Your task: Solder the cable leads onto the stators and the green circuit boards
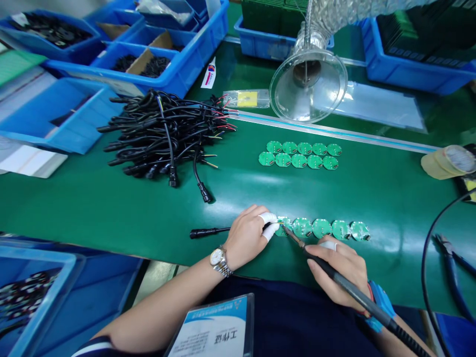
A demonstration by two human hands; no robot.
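My left hand [248,230], with white finger covers, pinches a black cable [208,232] close to its bare wire ends. Those ends meet the leftmost circuit board [284,221] in a row of round green boards [322,228]. A soldering iron [336,277] is in my right hand [340,267], gripped like a pen. Its tip is at the wires on that same board; whether it touches cannot be made out. Two further rows of round boards [299,154] lie farther back. To the left is a pile of black cables [159,134] with stripped ends.
A clear fume funnel [308,87] hangs over the back of the bench. Blue bins [201,59] stand at the back and left. A solder spool [448,162], pliers [451,267] and the iron's dark cord [427,253] are at the right.
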